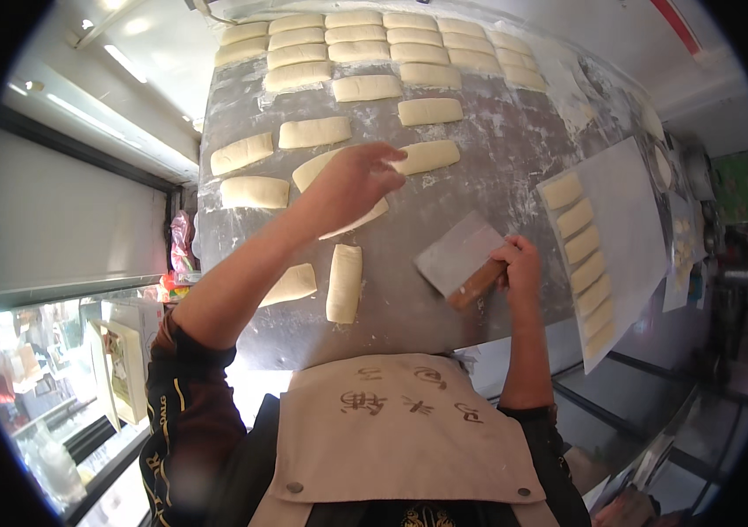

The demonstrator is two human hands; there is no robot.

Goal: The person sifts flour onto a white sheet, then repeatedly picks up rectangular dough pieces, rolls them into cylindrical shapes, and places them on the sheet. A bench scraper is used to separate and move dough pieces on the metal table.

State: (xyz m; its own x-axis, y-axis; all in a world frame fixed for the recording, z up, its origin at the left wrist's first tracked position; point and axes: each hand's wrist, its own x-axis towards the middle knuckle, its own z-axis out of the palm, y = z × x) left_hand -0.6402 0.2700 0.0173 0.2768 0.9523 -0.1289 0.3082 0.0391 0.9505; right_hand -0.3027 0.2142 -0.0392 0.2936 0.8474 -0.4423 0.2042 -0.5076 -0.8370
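Observation:
My right hand [517, 263] grips the wooden handle of a dough scraper [463, 253], whose wide metal blade lies over the grey worktop at centre right. My left hand [364, 181] reaches over the middle of the worktop, its thumb and fingers apart at the left end of a dough piece [432, 157]. Whether its fingertips touch that dough I cannot tell. Below this hand and wrist, two more dough pieces are partly hidden. An oblong dough piece [344, 283] lies lengthwise near the front edge, with another [292, 284] partly behind my left forearm.
Rows of dough pieces [357, 51] fill the far end of the floured worktop [387, 316]. More lie loosely at the left. On the right, a white sheet [631, 217] carries a column of small dough pieces [583, 244]. A glass display case stands at lower left.

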